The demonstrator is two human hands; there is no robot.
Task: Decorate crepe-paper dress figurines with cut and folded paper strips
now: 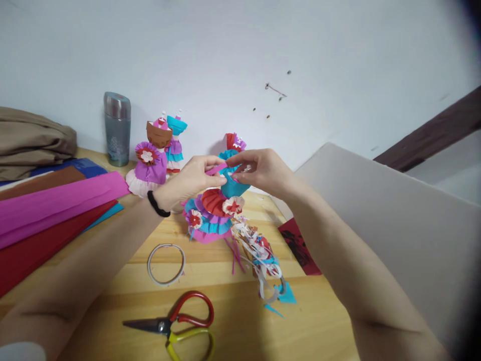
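Between my hands is a narrow pink paper strip [217,169], pinched by the thumb and fingers of my left hand [197,176]. My right hand [259,170] has its thumb and fingers closed near the strip's other end, with a bit of pink between them. Right behind and below the fingers stands a paper doll figure with a blue bodice [235,186]. Its ruffled skirt [210,225] has purple, blue, pink and red tiers. A cream and red paper flower [233,205] sits on the red tier. The fingers hide part of the bodice.
Scissors [163,326] with red and yellow handles lie open in front, near a tape roll [166,264]. Paper scraps [263,250] are piled right of the skirt. Folded crepe paper [60,200], a tumbler [117,129] and finished dolls [152,160] stand left. A white board [391,220] leans right.
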